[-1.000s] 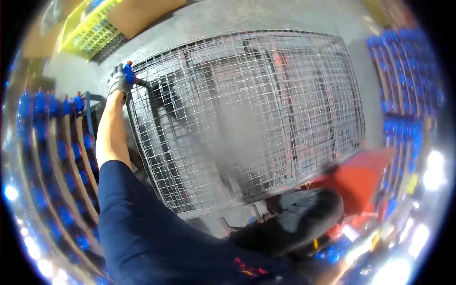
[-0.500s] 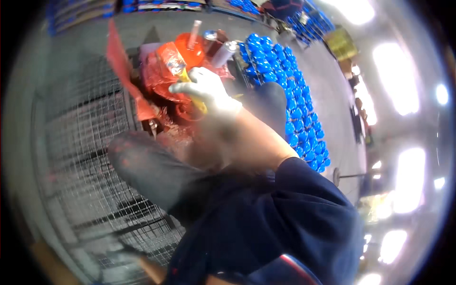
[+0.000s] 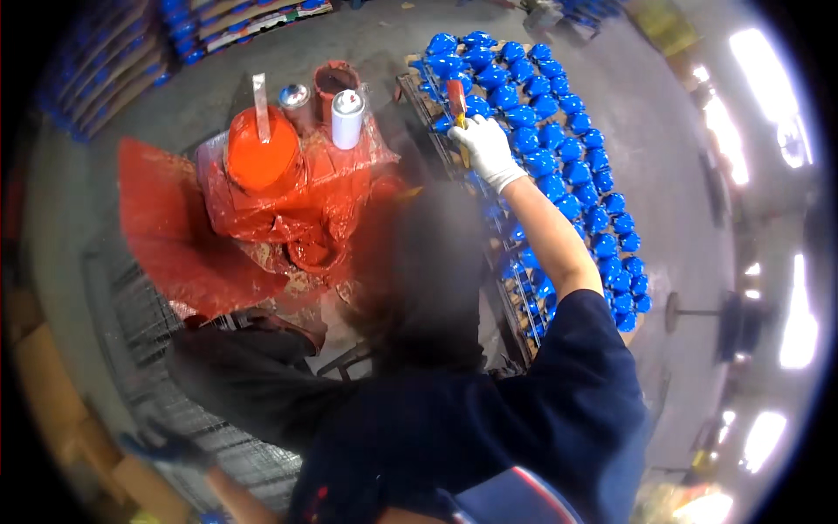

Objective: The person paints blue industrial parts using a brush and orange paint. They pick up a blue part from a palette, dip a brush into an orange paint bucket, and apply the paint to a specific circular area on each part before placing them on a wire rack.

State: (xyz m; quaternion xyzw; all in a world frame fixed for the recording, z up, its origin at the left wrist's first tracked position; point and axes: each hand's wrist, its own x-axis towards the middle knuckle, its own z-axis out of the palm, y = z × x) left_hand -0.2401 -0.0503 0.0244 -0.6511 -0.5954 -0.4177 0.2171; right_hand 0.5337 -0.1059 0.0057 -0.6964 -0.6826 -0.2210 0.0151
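Observation:
My right hand [image 3: 489,153], in a white glove, grips a paintbrush [image 3: 456,98] by its yellow handle. The brush's red-coated end points away from me, at the near-left side of the rows of glossy blue parts [image 3: 541,162]. Whether the bristles touch a part I cannot tell. Low on the left, my left hand [image 3: 166,444] in a dark glove is spread open above a wire mesh surface, a little blurred and holding nothing. An open bucket of orange-red paint [image 3: 262,162] with a flat stick [image 3: 261,109] standing in it sits left of my right hand.
Beside the bucket stand a white spray can [image 3: 347,122], another can [image 3: 294,98] and a red-stained pot [image 3: 336,80]. Red-smeared sheeting [image 3: 183,231] lies around them. My knees flank the stand. Cardboard boxes [image 3: 57,384] line the left, stacked pallets [image 3: 105,70] the far left.
My right hand has moved right with the brush, from the red-covered stand to the blue parts. My left hand has shifted left and up. The view has turned.

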